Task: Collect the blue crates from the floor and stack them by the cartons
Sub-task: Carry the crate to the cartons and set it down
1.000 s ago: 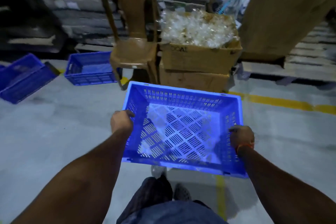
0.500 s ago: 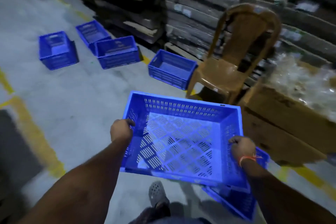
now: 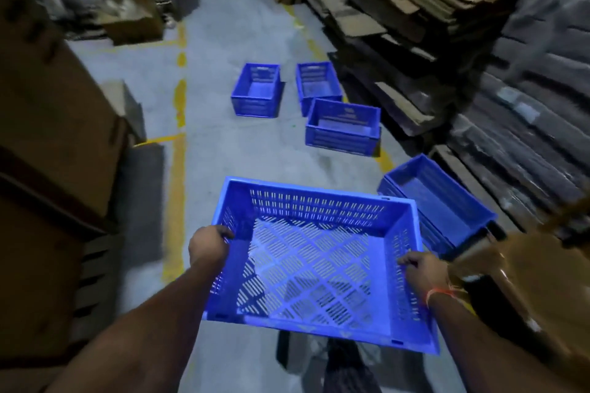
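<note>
Both hands hold the slotted blue crate (image 3: 314,260) in the air at waist height: the left hand (image 3: 206,247) has its fingers curled over the left rim, the right hand (image 3: 419,269) grips the right rim, an orange thread (image 3: 439,292) round its wrist. Half a second ago the brown chair and the carton of clear plastic stood straight ahead; now the view has swung left down the aisle, and only a blurred brown edge of the chair (image 3: 523,271) shows at the right. Four more crates sit on the grey floor (image 3: 223,153): the nearest (image 3: 437,201) just beyond the carried one's far right corner, the next (image 3: 343,126) further up by the flattened cardboard stacks (image 3: 415,9), and two (image 3: 257,89) (image 3: 317,83) side by side beyond it. Earlier a crate showed under the carried one at lower right; it is out of sight now. Cartons (image 3: 57,143) rise at the left, beside the yellow floor line (image 3: 178,169).
</note>
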Demonstrator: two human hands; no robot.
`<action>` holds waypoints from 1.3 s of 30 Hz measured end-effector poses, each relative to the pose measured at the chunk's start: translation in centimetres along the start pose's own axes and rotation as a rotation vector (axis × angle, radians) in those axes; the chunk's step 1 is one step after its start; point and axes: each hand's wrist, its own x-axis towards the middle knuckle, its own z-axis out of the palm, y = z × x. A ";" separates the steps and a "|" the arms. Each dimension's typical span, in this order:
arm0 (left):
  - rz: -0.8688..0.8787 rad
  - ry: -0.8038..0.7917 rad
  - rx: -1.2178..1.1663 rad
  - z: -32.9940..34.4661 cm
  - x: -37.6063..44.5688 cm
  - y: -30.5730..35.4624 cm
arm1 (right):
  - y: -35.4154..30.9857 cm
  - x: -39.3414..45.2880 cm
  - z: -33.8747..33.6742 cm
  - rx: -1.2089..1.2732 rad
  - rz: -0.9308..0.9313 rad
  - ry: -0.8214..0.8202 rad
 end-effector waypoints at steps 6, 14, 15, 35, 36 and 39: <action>-0.241 0.039 -0.090 -1.3 6.6 -2.0 | -10.1 16.0 2.2 -0.026 -0.287 -0.282; -0.487 0.228 -0.221 -3.4 10.1 -5.1 | -29.0 28.3 7.4 -0.233 -0.688 -0.399; -0.525 0.249 -0.242 -3.3 10.4 -5.9 | -31.1 29.7 8.7 -0.271 -0.732 -0.408; -1.157 0.639 -0.522 0.9 7.8 -13.7 | -62.6 27.5 33.9 -0.584 -1.461 -0.763; -1.194 0.650 -0.533 2.0 8.0 -13.9 | -63.1 27.5 35.8 -0.604 -1.488 -0.772; -1.305 0.676 -0.515 5.9 8.9 -14.9 | -63.6 29.0 42.4 -0.669 -1.599 -0.815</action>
